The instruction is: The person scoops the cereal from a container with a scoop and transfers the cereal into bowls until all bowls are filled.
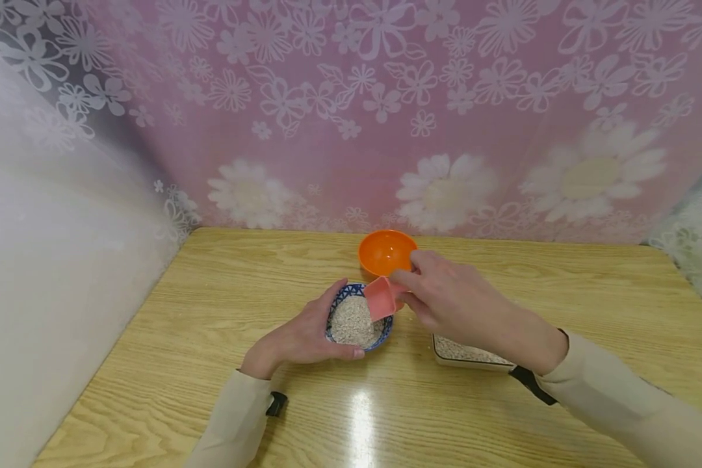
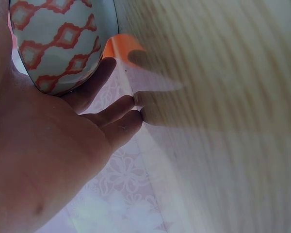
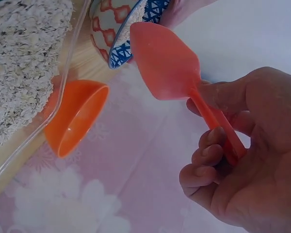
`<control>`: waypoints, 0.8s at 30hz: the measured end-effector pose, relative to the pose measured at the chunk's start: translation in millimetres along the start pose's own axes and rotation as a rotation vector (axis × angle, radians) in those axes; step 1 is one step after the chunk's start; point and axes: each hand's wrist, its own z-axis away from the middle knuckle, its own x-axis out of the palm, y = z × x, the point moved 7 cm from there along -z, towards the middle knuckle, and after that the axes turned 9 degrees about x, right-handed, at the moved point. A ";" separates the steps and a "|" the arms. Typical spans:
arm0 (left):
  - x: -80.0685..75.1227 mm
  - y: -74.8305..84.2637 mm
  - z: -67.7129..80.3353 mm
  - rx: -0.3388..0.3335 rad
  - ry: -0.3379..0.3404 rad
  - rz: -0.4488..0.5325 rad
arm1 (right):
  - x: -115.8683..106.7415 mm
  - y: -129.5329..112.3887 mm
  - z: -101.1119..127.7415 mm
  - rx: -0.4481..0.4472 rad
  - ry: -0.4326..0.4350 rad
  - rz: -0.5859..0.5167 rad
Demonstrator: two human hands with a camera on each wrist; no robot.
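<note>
A small blue-rimmed patterned bowl (image 1: pixel 358 321) filled with pale grain stands mid-table. My left hand (image 1: pixel 304 338) cups its left side, thumb along the near rim; the left wrist view shows the bowl's red-diamond wall (image 2: pixel 63 43) against the palm. My right hand (image 1: pixel 450 299) grips the handle of a pink scoop (image 1: pixel 380 297), tipped over the bowl's right rim. The right wrist view shows the scoop (image 3: pixel 167 63) with its back toward the camera, by the bowl (image 3: pixel 126 34). What is inside the scoop is hidden.
An empty orange bowl (image 1: pixel 386 251) sits just behind the patterned bowl. A clear tray of grain (image 1: pixel 468 354) lies under my right forearm. A flowered pink curtain closes off the back of the wooden table (image 1: pixel 210 292), and a white curtain its left.
</note>
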 end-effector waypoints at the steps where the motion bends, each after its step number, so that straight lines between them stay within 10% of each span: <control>1: 0.0 0.1 0.1 0.002 0.000 0.000 | -1.2 -0.2 0.9 -0.008 0.010 0.001; 7: -0.3 0.7 0.4 0.015 0.004 -0.002 | -4.3 8.7 9.3 -0.024 0.099 -0.103; 14: -2.3 3.4 0.7 0.043 0.012 -0.037 | 10.7 42.9 26.5 0.162 0.039 -0.325; 24: -15.2 33.8 -0.9 0.181 0.251 -0.103 | 11.9 91.0 66.9 0.454 0.051 -0.574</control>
